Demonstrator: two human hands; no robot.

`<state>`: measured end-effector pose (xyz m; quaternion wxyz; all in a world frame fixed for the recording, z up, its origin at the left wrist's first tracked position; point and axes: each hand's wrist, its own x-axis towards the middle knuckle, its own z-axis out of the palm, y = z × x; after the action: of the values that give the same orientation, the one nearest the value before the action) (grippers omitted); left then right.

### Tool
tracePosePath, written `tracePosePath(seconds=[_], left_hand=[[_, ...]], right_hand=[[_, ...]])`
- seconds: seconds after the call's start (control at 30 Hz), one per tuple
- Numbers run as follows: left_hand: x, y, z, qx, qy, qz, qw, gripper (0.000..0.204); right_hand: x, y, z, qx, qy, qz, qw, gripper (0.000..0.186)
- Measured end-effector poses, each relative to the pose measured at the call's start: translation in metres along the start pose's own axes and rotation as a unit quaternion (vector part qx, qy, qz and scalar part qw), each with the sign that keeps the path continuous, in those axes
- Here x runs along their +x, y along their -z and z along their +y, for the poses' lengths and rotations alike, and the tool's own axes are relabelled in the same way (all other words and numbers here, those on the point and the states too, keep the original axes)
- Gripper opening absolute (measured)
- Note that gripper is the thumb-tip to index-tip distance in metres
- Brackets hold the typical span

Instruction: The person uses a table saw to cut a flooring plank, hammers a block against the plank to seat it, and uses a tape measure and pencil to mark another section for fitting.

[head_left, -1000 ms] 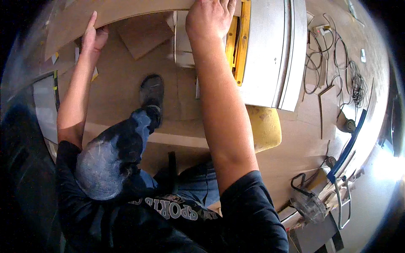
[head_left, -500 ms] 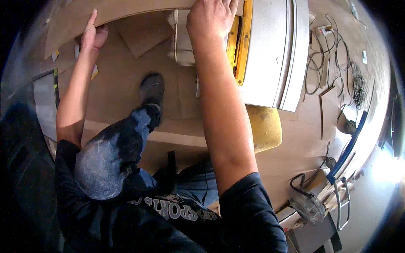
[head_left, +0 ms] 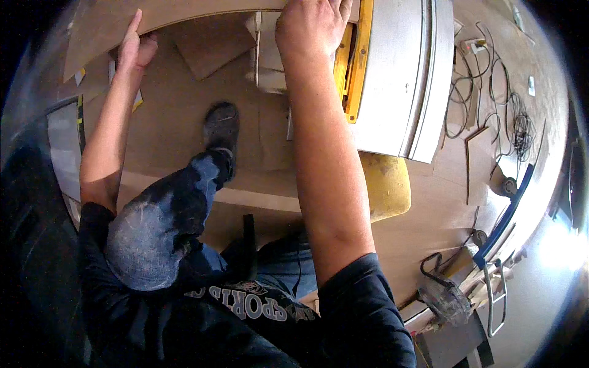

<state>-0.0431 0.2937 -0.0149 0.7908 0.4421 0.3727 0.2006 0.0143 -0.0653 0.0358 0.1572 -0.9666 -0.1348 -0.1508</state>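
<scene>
A wide brown wooden board crosses the far edge of the view, its near edge bowed by the lens. My left hand grips that near edge from below, thumb laid up over the board's face and the other fingers curled under. Over the board's right end is my right hand, closed at its edge, with the fingertips partly cut off by the frame. Just right of this hand runs a yellow slotted metal strip, set beside a silver metal machine table.
Under the machine table sticks out a yellow rounded panel. Tangled black cables lie on the floor at right. A blue bar and a metal tube frame stand lower right. Between my arms my shoe rests on the floor.
Very little differs. My hands and the board's near edge sit slightly farther away, and the view has shifted a touch. Both hands keep their hold on the board.
</scene>
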Motion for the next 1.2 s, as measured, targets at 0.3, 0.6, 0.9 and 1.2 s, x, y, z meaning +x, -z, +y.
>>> tracePosePath(seconds=[0.3, 0.6, 0.9, 1.2], left_hand=[[-0.007, -0.004, -0.002, -0.074, -0.018, -0.025, 0.997, 0.036], [-0.014, -0.004, -0.002, -0.042, 0.000, -0.002, 0.999, 0.047], [-0.030, -0.001, 0.003, 0.071, 0.027, 0.007, 0.997, 0.051], [-0.039, 0.002, -0.002, -0.029, -0.012, -0.005, 0.999, 0.051]], right_hand=[[-0.003, 0.001, 0.002, -0.005, 0.005, -0.001, 1.000, 0.060], [-0.008, 0.007, 0.002, -0.005, 0.005, -0.011, 1.000, 0.074], [-0.014, 0.008, 0.003, -0.037, 0.009, -0.017, 0.999, 0.072], [-0.023, 0.016, -0.002, 0.001, 0.009, -0.012, 1.000, 0.059]])
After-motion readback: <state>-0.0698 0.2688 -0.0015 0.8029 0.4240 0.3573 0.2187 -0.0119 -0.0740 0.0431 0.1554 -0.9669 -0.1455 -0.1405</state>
